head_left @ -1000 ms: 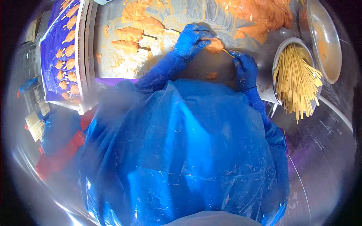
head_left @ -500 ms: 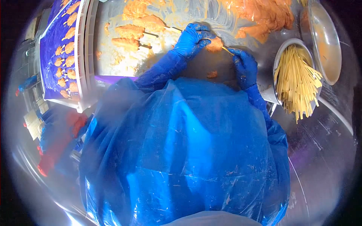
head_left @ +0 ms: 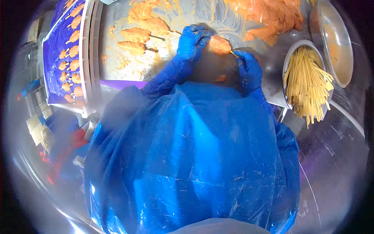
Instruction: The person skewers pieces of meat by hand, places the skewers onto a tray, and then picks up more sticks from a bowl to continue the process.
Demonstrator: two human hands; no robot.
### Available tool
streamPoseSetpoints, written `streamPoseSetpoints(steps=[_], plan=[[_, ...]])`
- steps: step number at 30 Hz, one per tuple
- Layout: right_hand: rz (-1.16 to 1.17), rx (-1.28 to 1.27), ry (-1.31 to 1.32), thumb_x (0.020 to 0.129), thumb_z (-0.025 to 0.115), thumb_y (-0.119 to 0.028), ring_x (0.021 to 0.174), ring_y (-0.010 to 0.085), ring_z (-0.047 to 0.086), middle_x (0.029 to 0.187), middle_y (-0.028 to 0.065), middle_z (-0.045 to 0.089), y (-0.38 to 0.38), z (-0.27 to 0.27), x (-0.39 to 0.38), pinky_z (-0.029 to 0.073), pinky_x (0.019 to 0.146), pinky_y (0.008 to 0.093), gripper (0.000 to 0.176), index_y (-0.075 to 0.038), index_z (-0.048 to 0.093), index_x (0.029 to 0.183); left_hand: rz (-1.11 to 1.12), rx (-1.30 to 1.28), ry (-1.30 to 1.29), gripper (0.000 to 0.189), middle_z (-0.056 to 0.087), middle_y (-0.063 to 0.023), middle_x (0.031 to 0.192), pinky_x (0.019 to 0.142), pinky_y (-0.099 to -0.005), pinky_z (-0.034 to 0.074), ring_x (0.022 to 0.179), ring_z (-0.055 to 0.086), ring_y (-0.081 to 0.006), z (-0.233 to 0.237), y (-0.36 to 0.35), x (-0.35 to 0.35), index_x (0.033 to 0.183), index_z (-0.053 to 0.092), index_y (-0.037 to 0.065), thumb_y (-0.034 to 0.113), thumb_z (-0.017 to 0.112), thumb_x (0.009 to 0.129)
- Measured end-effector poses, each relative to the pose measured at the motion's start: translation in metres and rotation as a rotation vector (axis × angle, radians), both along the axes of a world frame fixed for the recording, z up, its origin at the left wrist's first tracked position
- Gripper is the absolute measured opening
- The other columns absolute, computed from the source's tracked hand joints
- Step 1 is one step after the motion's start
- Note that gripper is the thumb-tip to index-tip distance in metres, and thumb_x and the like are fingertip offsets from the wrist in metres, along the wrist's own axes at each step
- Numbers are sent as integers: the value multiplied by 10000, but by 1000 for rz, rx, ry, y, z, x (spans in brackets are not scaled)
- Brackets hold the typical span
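A skewered piece of orange marinated meat [head_left: 220, 45] lies over the metal table in front of me. My right hand [head_left: 249, 69], in a blue glove, pinches the bare end of its wooden skewer [head_left: 234, 54]. At the meat's left edge is my left hand [head_left: 191, 42], also gloved, its fingers loosely bent and apart with nothing between them. Left of that hand, several finished meat skewers [head_left: 135, 35] lie side by side, sticks pointing right. A small meat scrap [head_left: 221, 78] sits on the table below the piece.
A large heap of marinated meat [head_left: 269, 17] is at the top right. A metal container of wooden skewers [head_left: 307, 84] stands at right, beside a tilted metal bowl [head_left: 336, 45]. On the left, a white crate [head_left: 86, 58] borders a purple-lined surface with rows of meat skewers [head_left: 74, 50].
My left hand has moved slightly left, off the meat, and its fingers have loosened. More of the meat piece now shows. My right hand keeps its pinch on the skewer, shifted slightly left.
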State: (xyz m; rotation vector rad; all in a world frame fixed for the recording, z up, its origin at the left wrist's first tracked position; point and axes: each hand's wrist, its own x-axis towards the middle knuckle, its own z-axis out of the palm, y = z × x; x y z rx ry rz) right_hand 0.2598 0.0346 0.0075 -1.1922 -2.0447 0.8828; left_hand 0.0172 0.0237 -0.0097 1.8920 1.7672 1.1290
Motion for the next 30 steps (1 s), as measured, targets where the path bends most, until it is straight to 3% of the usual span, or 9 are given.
streamPoseSetpoints(steps=[20, 23, 25, 28, 30], plan=[[7, -35, -2, 882, 568, -86, 966, 328, 639, 1007, 140, 674, 11, 4, -20, 495, 864, 407, 171, -79, 660, 1027, -23, -18, 62, 265, 635, -120, 1070, 922, -413, 469, 1056, 548, -325, 5, 2, -3, 1035, 730, 148, 75, 700, 782], [30, -22, -14, 882, 566, -51, 979, 306, 641, 1018, 142, 674, 12, 10, -19, 489, 881, 383, 179, -60, 661, 1033, -110, -63, -39, 300, 635, -127, 1057, 914, -394, 474, 1022, 567, -321, 15, 7, -7, 1070, 718, 133, 55, 691, 782], [36, -45, -22, 877, 567, -13, 994, 285, 641, 1035, 141, 672, 13, 9, -18, 482, 901, 359, 193, -42, 660, 1044, 19, 122, -198, 279, 640, -130, 1018, 886, -385, 484, 976, 590, -315, 20, 9, -8, 1058, 706, 115, 43, 682, 789], [33, 16, 10, 899, 557, -108, 950, 331, 640, 1003, 145, 675, 12, 7, -17, 500, 841, 412, 167, -81, 664, 1024, 200, 17, -292, 240, 645, -128, 979, 855, -398, 492, 940, 602, -314, 5, -5, -1, 1026, 696, 101, 49, 684, 792], [35, -9, 18, 899, 561, -113, 928, 343, 639, 985, 153, 673, 12, 13, -18, 503, 816, 419, 166, -86, 662, 1028, 170, 13, -152, 214, 650, -123, 981, 868, -392, 493, 950, 607, -309, 6, -6, -1, 1004, 696, 91, 56, 689, 794]])
